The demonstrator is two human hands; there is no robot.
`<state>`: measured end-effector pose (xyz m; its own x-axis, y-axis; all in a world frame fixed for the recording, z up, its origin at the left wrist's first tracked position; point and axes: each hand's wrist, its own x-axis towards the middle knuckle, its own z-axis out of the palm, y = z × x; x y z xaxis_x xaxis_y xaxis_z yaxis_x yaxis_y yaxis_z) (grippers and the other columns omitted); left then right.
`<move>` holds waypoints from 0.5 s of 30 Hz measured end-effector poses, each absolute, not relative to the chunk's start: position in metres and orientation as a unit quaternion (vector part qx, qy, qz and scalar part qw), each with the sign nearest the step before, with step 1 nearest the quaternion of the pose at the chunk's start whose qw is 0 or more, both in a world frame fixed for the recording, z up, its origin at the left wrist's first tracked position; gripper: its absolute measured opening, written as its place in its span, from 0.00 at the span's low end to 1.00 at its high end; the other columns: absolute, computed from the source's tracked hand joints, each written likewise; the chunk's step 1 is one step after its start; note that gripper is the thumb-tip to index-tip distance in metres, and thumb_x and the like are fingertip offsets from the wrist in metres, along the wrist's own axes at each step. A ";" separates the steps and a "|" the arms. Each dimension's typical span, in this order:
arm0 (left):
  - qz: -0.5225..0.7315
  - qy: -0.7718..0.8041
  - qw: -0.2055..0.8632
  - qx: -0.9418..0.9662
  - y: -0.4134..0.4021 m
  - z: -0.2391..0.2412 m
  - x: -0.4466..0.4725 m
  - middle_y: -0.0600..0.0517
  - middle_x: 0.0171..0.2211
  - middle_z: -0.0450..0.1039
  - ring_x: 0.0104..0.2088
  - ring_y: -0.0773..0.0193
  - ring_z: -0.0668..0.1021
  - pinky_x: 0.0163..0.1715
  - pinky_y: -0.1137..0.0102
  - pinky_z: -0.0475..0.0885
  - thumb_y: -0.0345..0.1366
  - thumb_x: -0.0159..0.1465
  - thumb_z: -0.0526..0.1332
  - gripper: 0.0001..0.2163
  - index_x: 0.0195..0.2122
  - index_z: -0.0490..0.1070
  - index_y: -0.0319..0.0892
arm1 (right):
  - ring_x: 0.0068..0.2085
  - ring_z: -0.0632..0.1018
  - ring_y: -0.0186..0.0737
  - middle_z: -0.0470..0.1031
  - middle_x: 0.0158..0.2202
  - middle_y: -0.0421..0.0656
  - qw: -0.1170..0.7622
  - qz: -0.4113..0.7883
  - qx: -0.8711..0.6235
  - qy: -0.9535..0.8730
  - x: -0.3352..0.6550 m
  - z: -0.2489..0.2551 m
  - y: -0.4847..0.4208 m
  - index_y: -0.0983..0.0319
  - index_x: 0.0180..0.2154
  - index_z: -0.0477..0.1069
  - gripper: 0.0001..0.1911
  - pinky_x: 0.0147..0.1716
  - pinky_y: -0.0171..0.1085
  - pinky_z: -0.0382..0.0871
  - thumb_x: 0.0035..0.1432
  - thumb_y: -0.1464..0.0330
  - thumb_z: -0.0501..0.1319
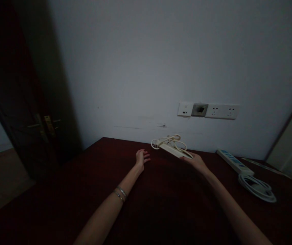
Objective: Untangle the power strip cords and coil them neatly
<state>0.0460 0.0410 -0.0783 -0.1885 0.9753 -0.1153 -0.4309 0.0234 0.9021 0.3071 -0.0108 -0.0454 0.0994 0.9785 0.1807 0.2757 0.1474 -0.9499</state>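
A cream power strip (170, 149) is gripped at its near right end by my right hand (194, 162). Its cream cord (172, 137) lies looped and wound over the strip, with loops sticking out at the far left end. The strip is tilted and appears raised off the dark red tabletop (110, 166). My left hand (142, 158) is apart from the strip, to its left, with its fingers spread and nothing in them. Two bracelets circle my left wrist.
A second power strip (234, 162) with blue sections lies at the right, its white cord (258, 189) coiled at the near end. Wall sockets (221, 111) sit above the table's back edge. A dark door (20, 102) with handles stands at the left. A thin flat strip (265, 166) lies far right.
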 end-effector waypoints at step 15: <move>0.520 0.231 0.630 0.528 0.020 0.021 0.002 0.44 0.31 0.75 0.30 0.62 0.77 0.26 0.73 0.70 0.38 0.56 0.57 0.11 0.35 0.71 0.36 | 0.35 0.77 0.44 0.76 0.37 0.51 0.483 0.708 -0.328 -0.397 0.304 -0.021 -0.036 0.64 0.40 0.70 0.20 0.37 0.42 0.73 0.43 0.64 0.58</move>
<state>0.0024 0.0201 0.0206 0.3518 0.9000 0.2573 -0.4117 -0.0981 0.9060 0.3040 -0.0357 -0.0214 -0.3183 0.9445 -0.0808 -0.4241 -0.2182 -0.8789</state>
